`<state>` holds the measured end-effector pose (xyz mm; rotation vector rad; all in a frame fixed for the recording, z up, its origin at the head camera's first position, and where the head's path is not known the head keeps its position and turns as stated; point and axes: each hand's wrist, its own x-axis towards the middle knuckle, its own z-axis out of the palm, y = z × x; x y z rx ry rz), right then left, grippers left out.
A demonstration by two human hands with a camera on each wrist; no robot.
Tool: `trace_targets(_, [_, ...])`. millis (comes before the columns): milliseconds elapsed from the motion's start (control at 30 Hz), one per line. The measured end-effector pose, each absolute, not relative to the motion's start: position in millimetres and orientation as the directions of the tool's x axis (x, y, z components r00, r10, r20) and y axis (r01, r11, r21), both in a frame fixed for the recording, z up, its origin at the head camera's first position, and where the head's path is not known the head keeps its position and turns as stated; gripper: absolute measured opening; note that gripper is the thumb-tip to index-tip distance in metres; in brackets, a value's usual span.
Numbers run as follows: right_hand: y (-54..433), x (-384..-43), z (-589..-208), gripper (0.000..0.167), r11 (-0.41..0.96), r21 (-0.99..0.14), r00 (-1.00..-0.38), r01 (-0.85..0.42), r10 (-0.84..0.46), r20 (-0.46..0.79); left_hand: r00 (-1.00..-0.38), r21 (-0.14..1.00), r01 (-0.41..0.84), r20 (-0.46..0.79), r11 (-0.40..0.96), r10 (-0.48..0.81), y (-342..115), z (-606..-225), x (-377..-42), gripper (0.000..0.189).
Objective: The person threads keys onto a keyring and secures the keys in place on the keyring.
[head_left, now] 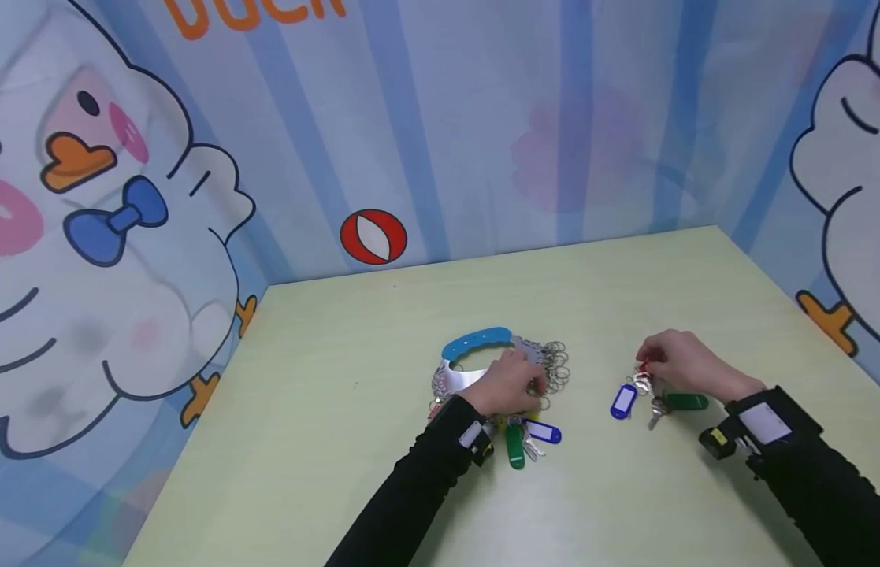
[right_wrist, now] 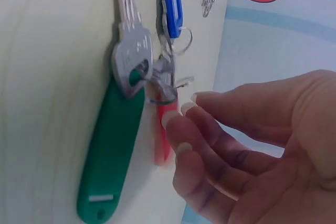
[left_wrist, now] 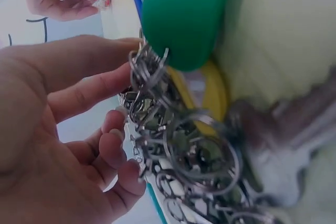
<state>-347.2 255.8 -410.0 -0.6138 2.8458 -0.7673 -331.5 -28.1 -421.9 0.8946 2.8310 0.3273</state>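
Observation:
My left hand (head_left: 506,382) is over a bundle of keys and tags in front of a blue curved handle (head_left: 477,341) with a silvery metal part. In the left wrist view its thumb and forefinger pinch at a key ring (left_wrist: 144,69) among tangled metal rings. A green key tag (left_wrist: 186,19) and a yellow tag (left_wrist: 210,95) hang close by. To the right, my right hand (head_left: 684,362) has loosely bent fingers at a second bunch, its fingertips beside a red key tag (right_wrist: 164,129). A key (right_wrist: 132,59) and a green tag (right_wrist: 110,150) lie near them.
Many small rings (head_left: 555,366) spread at the right of the blue handle. A blue tag (head_left: 623,402) lies left of the right hand; another blue tag (head_left: 542,431) is below the left hand. Printed cloth walls (head_left: 482,157) border the pale table (head_left: 326,441).

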Motion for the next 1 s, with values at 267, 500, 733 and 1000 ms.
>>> trace_targets(267, [258, -346, -409, 0.006, 0.794, -0.52, -0.918, -0.316, -0.393, -0.042, -0.805, 0.221, 0.565, -0.065, 0.795, 0.59, -21, -426, -332, 0.007])
trace_targets(500, [254, -342, -412, 0.006, 0.78, -0.53, -0.881, -0.333, -0.457, -0.12, -0.803, 0.246, 0.56, -0.072, 0.791, 0.591, -25, -426, -331, 0.006])
trace_targets(733, [250, -340, -415, 0.011, 0.76, -0.57, -0.863, -0.311, -0.478, -0.166, -0.821, 0.242, 0.523, -0.114, 0.817, 0.559, -30, -422, -327, 0.008])
trace_targets(1000, [256, -338, -403, 0.015, 0.733, -0.603, -0.888, -0.315, -0.452, -0.087, -0.805, 0.33, 0.532, -0.087, 0.78, 0.586, -30, -428, -331, 0.007])
